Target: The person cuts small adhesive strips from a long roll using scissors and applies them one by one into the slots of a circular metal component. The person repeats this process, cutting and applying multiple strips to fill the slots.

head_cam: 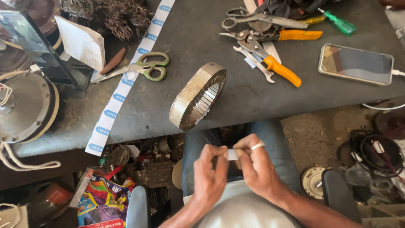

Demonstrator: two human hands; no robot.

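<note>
Head view: left hand (209,177) and right hand (257,166) both pinch small white paper strip (232,154), near slotted metal ring (197,96) on table (177,38).

1. A small white strip of matt paper (232,154) is pinched between the left hand (209,177) and the right hand (257,166), which wears a glossy silver metal ring (257,146).
2. The round slotted steel stator core (197,96) shows dull, brushed metal with brighter slots inside.
3. The dark grey workbench top (211,38) looks matt and rough.
4. The orange-handled metal pliers (270,61) pair smooth plastic grips with worn steel.
5. The glass-fronted phone (356,64) is glossy.
6. The green-handled scissors (139,67) have scuffed metal blades.
</note>
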